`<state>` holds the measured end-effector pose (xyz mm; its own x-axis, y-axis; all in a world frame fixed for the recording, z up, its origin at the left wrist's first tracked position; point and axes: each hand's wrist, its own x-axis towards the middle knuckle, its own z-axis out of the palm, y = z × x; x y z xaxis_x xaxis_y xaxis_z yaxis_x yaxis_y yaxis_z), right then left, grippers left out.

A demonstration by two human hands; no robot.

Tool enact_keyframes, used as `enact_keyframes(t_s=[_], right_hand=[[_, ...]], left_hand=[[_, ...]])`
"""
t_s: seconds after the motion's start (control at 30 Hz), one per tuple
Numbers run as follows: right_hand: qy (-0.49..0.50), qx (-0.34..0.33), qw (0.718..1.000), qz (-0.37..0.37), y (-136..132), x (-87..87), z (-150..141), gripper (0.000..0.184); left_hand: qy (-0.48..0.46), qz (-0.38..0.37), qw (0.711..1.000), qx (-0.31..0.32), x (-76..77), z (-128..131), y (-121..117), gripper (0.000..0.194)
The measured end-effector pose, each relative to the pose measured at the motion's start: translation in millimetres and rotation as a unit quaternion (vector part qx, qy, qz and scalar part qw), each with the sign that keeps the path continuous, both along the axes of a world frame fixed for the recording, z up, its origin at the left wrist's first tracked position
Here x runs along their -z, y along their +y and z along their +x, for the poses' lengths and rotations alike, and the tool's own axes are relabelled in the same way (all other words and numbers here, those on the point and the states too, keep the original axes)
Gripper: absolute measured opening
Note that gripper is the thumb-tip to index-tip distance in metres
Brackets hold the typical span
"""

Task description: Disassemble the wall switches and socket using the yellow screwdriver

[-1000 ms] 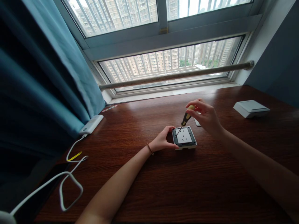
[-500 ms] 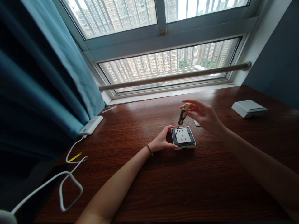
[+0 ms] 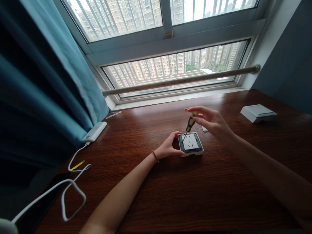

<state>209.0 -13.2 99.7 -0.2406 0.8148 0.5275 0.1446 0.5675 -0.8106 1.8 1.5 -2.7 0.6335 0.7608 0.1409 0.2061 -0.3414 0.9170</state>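
A wall socket (image 3: 190, 142) with a white centre and dark grey frame lies face up on its white box on the wooden table. My left hand (image 3: 170, 145) grips its left side, thumb at the near edge and fingers at the far left corner. In my right hand (image 3: 209, 120) is a screwdriver (image 3: 190, 123) with a dark and yellow handle, held near its top between thumb and fingers. The tool leans, its handle up and to the right, and its tip reaches the screw spot on the socket's left side. A white piece (image 3: 205, 129) lies partly hidden behind my right hand.
Another white box-like piece (image 3: 258, 113) rests at the right on the table (image 3: 151, 195). On the left are a white power strip (image 3: 94, 133), its looping white cable (image 3: 84, 198) and a yellow strip (image 3: 77, 165). A blue curtain (image 3: 60, 65) hangs beside the window.
My right hand's fingers have shifted and turned slightly around the top of the screwdriver handle. The left hand and socket stay in place; the whole view has moved a little.
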Motion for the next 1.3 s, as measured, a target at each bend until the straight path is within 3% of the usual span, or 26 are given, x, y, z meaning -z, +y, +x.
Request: enact_keyframes(t_s=[0.13,0.3,0.57,0.77,0.87,0.97,1.07,1.13,1.3], right_hand=[[-0.011,0.064,0.998,0.011,2,4.3,-1,0.025],[0.053,-0.023,0.998,-0.026,1,3.9,-2,0.039],[0.063,0.005,0.998,-0.006,-3,-6.5,2,0.037],[0.122,0.065,0.990,-0.025,-5,-12.3,21,0.033],[0.138,0.047,0.981,-0.131,-11,8.5,28,0.025],[0.105,0.017,0.958,-0.268,-19,43.3,30,0.026],[0.035,0.034,0.938,-0.343,-27,77.6,28,0.032],[-0.020,0.048,0.931,-0.362,-31,93.9,25,0.040],[-0.112,0.102,0.953,-0.263,-32,110.9,21,0.056]], left_hand=[[-0.039,-0.012,0.999,-0.010,0.7,-1,2,0.067],[-0.026,0.067,0.995,-0.063,-1.1,-1,1,0.021],[0.096,0.187,0.969,-0.128,-14.8,4,-4,0.010],[0.214,0.277,0.930,-0.112,-29.6,9,-1,0.006],[0.253,0.305,0.914,-0.087,-36.8,15,-1,0.010],[0.273,0.314,0.908,-0.046,-39.0,18,-1,0.015],[0.275,0.310,0.910,-0.019,-36.0,18,-1,0.021],[0.271,0.323,0.907,-0.024,-32.9,18,-1,0.023],[0.261,0.342,0.902,-0.031,-30.4,15,-1,0.021]])
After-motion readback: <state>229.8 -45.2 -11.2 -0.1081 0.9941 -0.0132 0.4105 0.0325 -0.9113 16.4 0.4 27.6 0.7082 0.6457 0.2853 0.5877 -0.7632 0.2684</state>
